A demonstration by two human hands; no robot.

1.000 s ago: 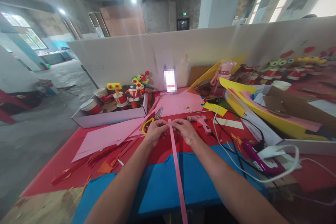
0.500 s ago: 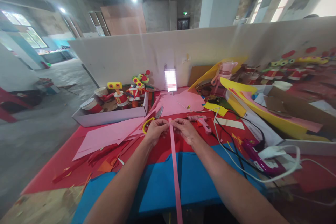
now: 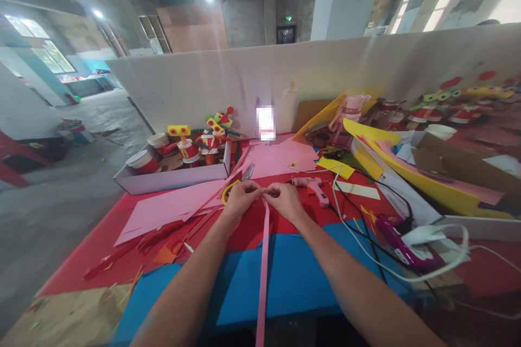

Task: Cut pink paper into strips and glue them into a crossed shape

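- The pink paper strip (image 3: 264, 260) appears already cut to a narrow, even width; beyond the pinched end it hangs long, flat and uncurled, so nearly all its visible length looks unworked.
- Whether its top end is folded or rolled cannot be told; fingers cover it.
- Left hand (image 3: 240, 200): thumb and fingertips closed in a pinch at that end.
- Right hand (image 3: 287, 203): a matching pinch, its fingertips meeting the left's.
- From the hands, the strip runs toward six o'clock, over the blue sheet (image 3: 301, 276) and out of view.
- Scissors (image 3: 248, 172) lie at ten o'clock, just beside the left hand; a pink glue gun (image 3: 313, 185) lies at three, neither held.
- Assembled-looking paper-cup figures (image 3: 187, 150) stand farther off, toward ten.
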